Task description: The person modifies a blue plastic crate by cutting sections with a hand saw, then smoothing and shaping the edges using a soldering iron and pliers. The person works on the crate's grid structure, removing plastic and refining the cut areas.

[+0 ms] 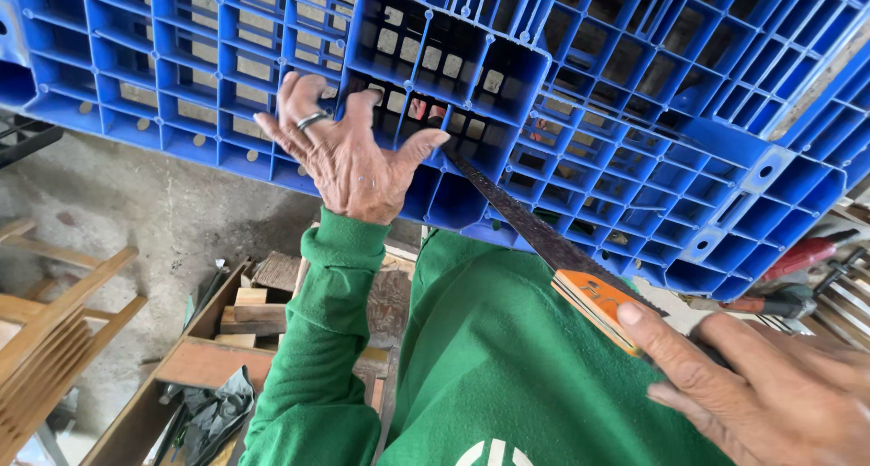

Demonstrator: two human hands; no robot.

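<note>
A large blue plastic pallet [634, 85] with a grid of ribs fills the upper part of the head view, its underside turned toward me. My left hand [349, 153], a ring on one finger, presses flat against the pallet's ribs, fingers spread. My right hand [761, 393] grips the orange handle of a hand saw [544, 239]. The saw's dark blade runs up and to the left, and its tip meets the pallet just beside my left thumb. Green sleeves and a green top cover my arms and chest.
A wooden box [217, 362] with wood offcuts and dark gloves stands on the concrete floor at lower left. Wooden chair parts [54, 330] lie at the far left. Red-handled tools [802, 257] rest at the right, under the pallet's edge.
</note>
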